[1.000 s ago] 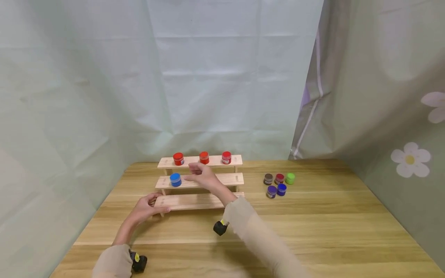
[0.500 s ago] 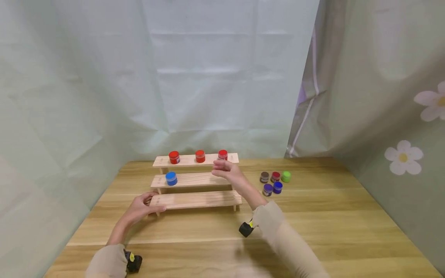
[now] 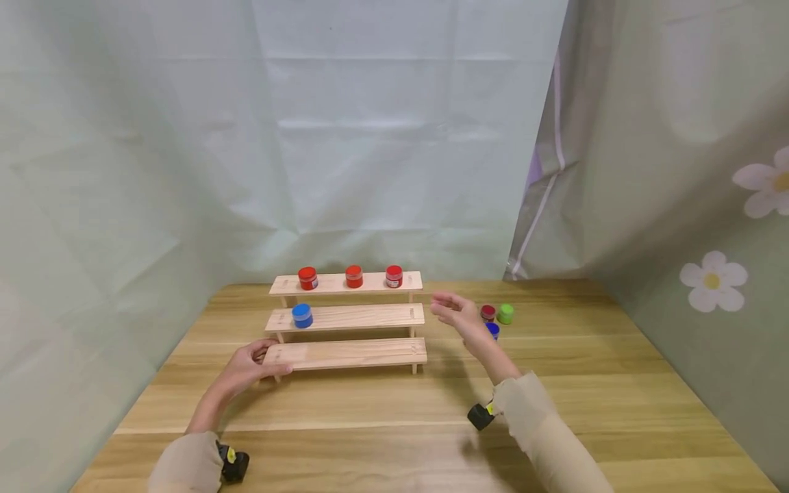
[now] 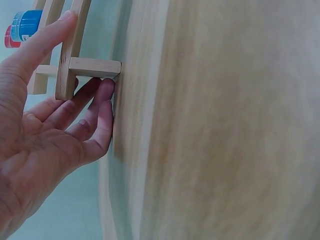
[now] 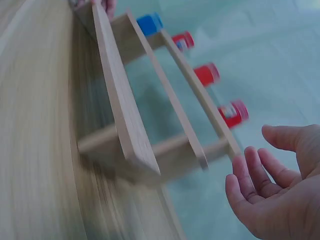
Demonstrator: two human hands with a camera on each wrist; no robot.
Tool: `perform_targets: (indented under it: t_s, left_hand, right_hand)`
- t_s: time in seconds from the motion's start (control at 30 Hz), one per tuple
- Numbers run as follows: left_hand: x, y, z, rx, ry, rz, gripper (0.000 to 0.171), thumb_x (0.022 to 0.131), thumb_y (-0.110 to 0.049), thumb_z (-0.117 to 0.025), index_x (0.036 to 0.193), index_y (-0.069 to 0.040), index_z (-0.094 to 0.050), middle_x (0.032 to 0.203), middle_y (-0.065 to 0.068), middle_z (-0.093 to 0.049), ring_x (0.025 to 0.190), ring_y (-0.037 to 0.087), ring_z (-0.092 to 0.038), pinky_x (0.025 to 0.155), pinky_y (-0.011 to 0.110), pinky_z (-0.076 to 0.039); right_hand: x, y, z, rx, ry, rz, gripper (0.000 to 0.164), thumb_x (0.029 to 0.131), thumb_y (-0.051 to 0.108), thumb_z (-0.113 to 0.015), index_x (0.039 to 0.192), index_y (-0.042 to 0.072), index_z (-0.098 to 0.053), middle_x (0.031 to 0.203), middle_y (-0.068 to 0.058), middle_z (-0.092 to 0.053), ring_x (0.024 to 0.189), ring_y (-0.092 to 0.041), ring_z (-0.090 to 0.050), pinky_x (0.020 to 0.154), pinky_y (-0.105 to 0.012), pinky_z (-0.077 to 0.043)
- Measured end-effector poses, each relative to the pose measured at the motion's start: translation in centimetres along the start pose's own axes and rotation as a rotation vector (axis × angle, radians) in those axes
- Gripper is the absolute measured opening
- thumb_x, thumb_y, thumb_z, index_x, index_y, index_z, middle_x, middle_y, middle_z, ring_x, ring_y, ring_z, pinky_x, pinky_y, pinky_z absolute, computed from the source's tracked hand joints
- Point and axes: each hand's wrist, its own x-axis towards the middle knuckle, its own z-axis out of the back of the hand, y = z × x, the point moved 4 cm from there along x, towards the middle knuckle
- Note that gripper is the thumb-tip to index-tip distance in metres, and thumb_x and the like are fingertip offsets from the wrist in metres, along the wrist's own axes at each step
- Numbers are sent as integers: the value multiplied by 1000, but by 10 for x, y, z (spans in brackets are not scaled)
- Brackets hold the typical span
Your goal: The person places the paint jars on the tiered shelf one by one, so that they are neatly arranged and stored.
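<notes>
A three-tier wooden stand (image 3: 351,354) stands on the table. My left hand (image 3: 243,368) grips the left end of its lowest step, thumb on the front edge and the other fingers bent around the end by the leg (image 4: 95,67). On the middle step, toward the left, sits a light blue paint jar (image 3: 302,315). The top step bears three red jars (image 3: 354,276), spaced apart. My right hand (image 3: 462,318) is in the air just right of the stand, holding nothing, thumb apart from loosely bent fingers in the right wrist view.
Beyond my right hand a group of jars stands on the table: a dark red jar (image 3: 487,313), a green jar (image 3: 505,313) and a dark blue jar (image 3: 492,329), partly hidden. My hand covers others there. A pale curtain (image 3: 394,137) hangs behind the table.
My right hand has moved right, away from the blue jar on the middle step, past the stand's right end toward the loose jars. My left hand keeps its grip on the stand.
</notes>
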Motion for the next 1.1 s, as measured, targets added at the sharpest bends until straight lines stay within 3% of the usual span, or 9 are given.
perform_targets:
  t_s: [0.27, 0.4, 0.53, 0.67, 0.8, 0.93, 1.03, 1.1]
  left_hand:
    - [0, -4, 2, -1, 8, 5, 79, 81, -32, -79, 138, 9, -43, 138, 31, -51, 123, 36, -54, 96, 37, -47]
    - [1, -3, 1, 0, 11, 3, 78, 81, -31, -79, 138, 8, -44, 137, 30, -52, 122, 34, -55, 94, 32, -47]
    - [2, -1, 0, -15, 6, 1, 76, 80, -30, -80, 137, 8, -45, 134, 29, -55, 116, 28, -58, 86, 22, -47]
    - [1, 0, 1, -25, 0, 4, 76, 80, -29, -80, 137, 8, -46, 133, 28, -57, 113, 24, -58, 84, 20, -47]
    - [-1, 0, 1, -11, -3, 11, 76, 80, -30, -80, 137, 7, -46, 133, 28, -56, 115, 27, -57, 86, 23, -47]
    - [-2, -1, 1, 8, -12, 17, 77, 80, -32, -80, 137, 7, -46, 135, 28, -54, 119, 31, -55, 91, 29, -46]
    - [-2, -1, 1, 13, -12, 16, 77, 80, -32, -80, 137, 7, -46, 136, 28, -54, 121, 33, -54, 95, 36, -47]
    - [-1, 0, 0, 13, -7, 17, 77, 80, -31, -79, 138, 8, -45, 137, 29, -52, 122, 35, -54, 97, 40, -46]
  right_hand:
    - [1, -12, 66, -13, -98, -42, 49, 99, 21, -56, 142, -1, -45, 139, -17, -55, 106, -8, -62, 112, -45, -38]
    - [-1, -25, 92, 13, -129, -80, 52, 100, 20, -55, 145, -1, -41, 133, -7, -59, 101, 1, -60, 114, -43, -36]
    - [-3, -38, 104, -1, -154, -101, 53, 99, 17, -57, 144, -3, -40, 121, 3, -64, 91, 7, -59, 111, -39, -40]
    - [-3, -48, 107, -49, -176, -107, 51, 97, 12, -59, 142, -5, -43, 127, -10, -64, 82, 11, -58, 100, -28, -49]
    - [-1, -57, 107, -94, -173, -119, 51, 95, 10, -61, 141, -4, -44, 140, -20, -54, 81, 11, -55, 93, -24, -49]
    - [2, -66, 107, -161, -125, -150, 54, 94, 12, -63, 143, -2, -43, 147, -23, -46, 92, 2, -57, 95, -27, -48]
    - [2, -72, 105, -218, -81, -164, 55, 94, 13, -62, 143, -2, -43, 149, -26, -40, 113, -23, -59, 103, -35, -46]
    - [2, -75, 104, -239, -67, -165, 55, 94, 13, -62, 143, -3, -42, 149, -28, -39, 125, -36, -52, 107, -41, -42]
